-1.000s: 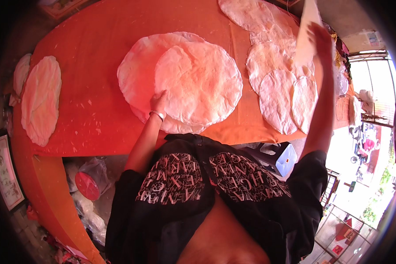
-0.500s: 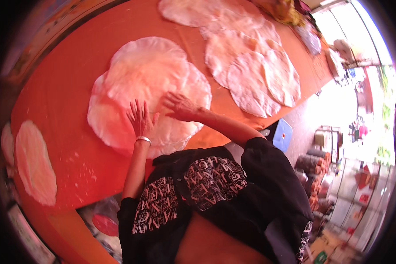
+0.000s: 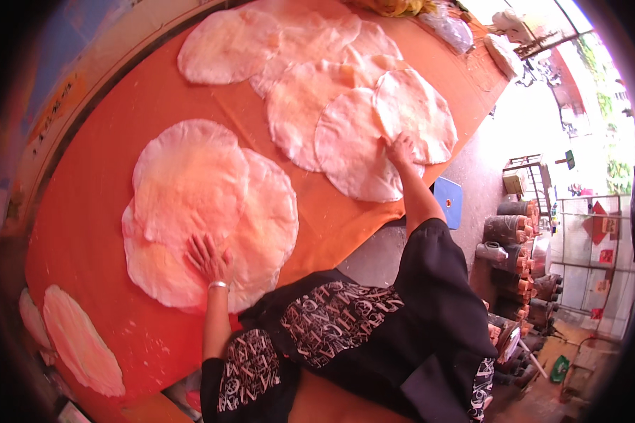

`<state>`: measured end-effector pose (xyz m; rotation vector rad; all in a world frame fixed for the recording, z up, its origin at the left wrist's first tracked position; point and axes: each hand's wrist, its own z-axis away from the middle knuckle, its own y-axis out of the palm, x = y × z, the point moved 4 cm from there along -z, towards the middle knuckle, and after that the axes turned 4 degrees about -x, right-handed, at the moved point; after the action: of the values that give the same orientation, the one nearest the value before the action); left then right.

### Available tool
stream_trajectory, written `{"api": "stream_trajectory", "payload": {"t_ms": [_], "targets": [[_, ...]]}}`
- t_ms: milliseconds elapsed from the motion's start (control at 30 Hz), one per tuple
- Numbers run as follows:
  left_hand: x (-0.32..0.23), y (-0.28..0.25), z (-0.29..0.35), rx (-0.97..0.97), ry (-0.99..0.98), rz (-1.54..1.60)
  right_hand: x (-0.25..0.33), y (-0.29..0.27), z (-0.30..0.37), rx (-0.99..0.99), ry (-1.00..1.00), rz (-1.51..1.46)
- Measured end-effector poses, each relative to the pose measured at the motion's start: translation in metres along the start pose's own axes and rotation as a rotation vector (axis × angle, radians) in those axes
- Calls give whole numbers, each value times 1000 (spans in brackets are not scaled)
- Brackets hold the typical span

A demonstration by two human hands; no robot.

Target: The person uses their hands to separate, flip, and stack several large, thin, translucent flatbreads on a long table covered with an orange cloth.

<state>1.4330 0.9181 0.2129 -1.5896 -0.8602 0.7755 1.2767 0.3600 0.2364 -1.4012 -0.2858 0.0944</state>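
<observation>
My left hand lies flat with its fingers spread on a pile of thin round dough sheets on the left of the table. A bracelet circles that wrist. Over to the right, my right hand reaches a second group of overlapping dough sheets. Its fingers are drawn together at the lower left edge of the rightmost dough sheet, closed on that edge. The sheet lies flat, partly over another dough sheet.
The orange-covered table carries a long oval dough piece at the near left and plastic bags at the far right. A blue stool stands by the right edge. Several stacked cylinders are on the floor beyond.
My right hand has left the left pile and moved right to the other dough sheets. My left hand stays on the left pile. The whole view has shifted.
</observation>
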Motion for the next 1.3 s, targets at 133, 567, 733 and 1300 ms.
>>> {"api": "stream_trajectory", "payload": {"t_ms": [133, 567, 733, 1300], "targets": [[-3, -6, -2, -46, 70, 25, -7, 21, -37, 24, -425, 354], [-118, -6, -102, 362, -525, 1866, 60, -104, 78, -106, -953, -138], [-191, -14, -131, 787, -736, 2233, 56, -39, 230, 540, -1154, -330], [-205, -45, -119, 347, -422, 1841, 125, -44, 206, 593, -827, -638]]}}
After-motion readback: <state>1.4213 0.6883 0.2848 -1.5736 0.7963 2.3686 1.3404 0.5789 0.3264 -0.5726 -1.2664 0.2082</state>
